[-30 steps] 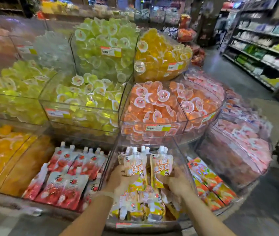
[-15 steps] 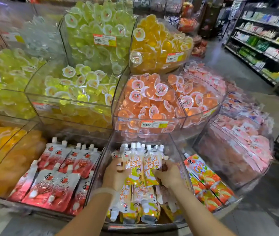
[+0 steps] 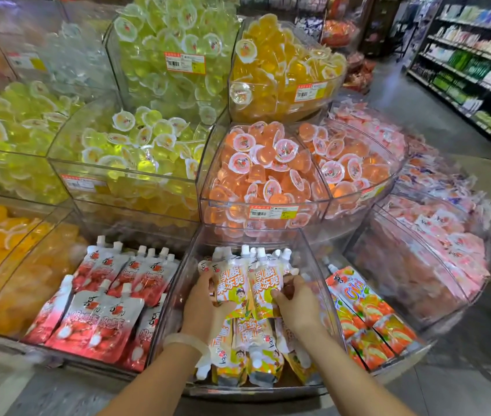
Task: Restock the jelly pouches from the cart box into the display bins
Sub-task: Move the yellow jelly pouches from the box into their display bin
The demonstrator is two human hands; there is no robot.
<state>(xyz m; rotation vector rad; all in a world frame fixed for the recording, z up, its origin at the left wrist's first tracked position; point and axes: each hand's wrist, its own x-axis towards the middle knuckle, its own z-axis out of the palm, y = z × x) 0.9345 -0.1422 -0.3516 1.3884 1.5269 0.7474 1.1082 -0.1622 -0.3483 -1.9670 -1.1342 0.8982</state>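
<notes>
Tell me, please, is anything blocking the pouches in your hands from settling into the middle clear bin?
Nothing visible does. The left hand and right hand hold the yellow pouches already inside the middle bin, upright above pouches lying in its front.

Held pouches: two yellow-and-white jelly pouches (image 3: 248, 285) with white screw caps, upright, side by side, between the left hand (image 3: 200, 307) and the right hand (image 3: 296, 304), which grip their outer edges.
Loose pouches: more of the same pouches (image 3: 250, 352) lie flat below the hands, caps toward the person.
Bin: clear display bin (image 3: 317, 265) surrounds both hands.
</notes>
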